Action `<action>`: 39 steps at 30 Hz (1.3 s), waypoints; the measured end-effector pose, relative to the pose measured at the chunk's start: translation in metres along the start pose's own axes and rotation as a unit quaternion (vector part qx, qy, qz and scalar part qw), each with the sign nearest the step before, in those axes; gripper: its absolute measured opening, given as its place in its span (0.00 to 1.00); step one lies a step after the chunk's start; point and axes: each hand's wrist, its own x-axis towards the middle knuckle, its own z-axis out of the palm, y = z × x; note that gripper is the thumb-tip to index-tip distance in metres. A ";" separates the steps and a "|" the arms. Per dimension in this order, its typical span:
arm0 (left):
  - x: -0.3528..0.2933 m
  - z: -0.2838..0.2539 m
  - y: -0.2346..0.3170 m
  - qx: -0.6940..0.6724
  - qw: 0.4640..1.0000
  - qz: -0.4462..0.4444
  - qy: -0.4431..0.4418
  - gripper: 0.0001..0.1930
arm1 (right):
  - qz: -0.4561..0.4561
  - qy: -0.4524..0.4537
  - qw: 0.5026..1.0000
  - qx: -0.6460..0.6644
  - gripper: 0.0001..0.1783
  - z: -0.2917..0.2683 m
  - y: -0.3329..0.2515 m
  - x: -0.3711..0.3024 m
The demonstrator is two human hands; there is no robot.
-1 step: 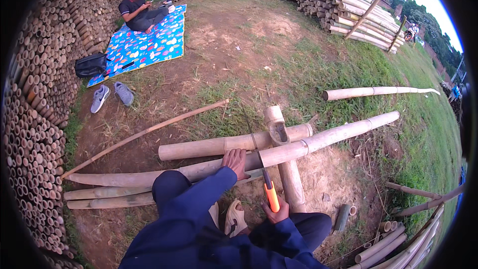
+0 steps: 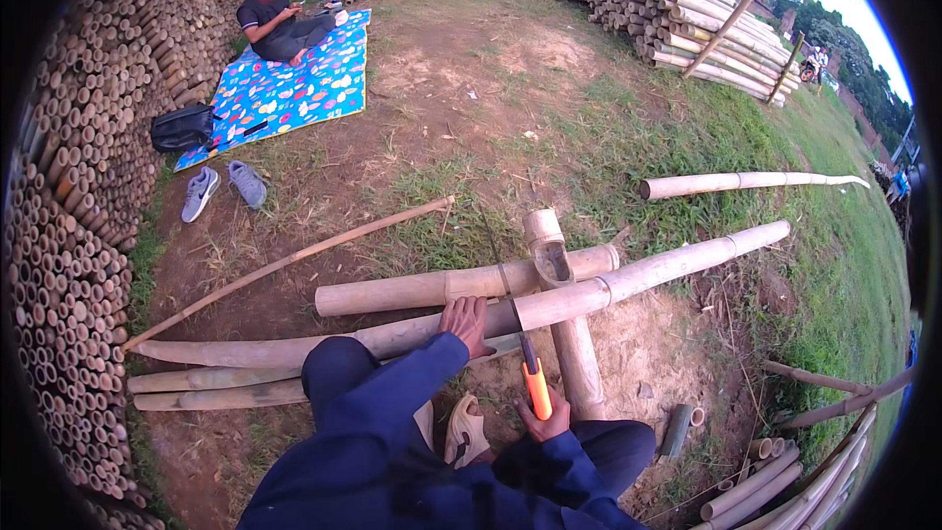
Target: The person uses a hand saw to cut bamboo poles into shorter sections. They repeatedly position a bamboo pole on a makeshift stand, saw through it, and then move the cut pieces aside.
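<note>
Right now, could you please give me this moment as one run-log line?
left hand: on pole | right hand: grips saw | blade: across pole

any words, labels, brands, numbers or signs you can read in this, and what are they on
None: no text can be read anywhere.
Orange saw handle in the right hand: no readable lettering.
Bamboo pole under the left hand: no readable marks.
Blue mat: colourful printed shapes, too small to make out as text.
Grey shoes and black bag: too small to read any lettering.
</note>
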 end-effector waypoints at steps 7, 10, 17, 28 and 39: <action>0.002 0.017 -0.005 0.035 0.998 -0.030 -0.044 0.41 | -0.009 0.018 0.999 0.050 0.11 0.001 0.004 0.009; 0.005 0.028 -0.018 -0.015 0.998 -0.035 -0.051 0.38 | -0.011 0.006 1.000 0.007 0.11 -0.011 -0.010 -0.005; 0.012 0.017 -0.018 -0.036 0.997 -0.030 -0.069 0.36 | 0.092 0.003 0.994 0.064 0.19 -0.090 -0.054 -0.135; 0.027 0.003 -0.024 -0.036 0.992 -0.037 -0.112 0.34 | 0.002 0.007 1.000 0.011 0.13 -0.050 -0.036 -0.036; 0.042 -0.013 -0.036 -0.058 0.973 -0.052 -0.217 0.36 | 0.011 -0.012 1.000 0.017 0.13 -0.015 -0.042 0.049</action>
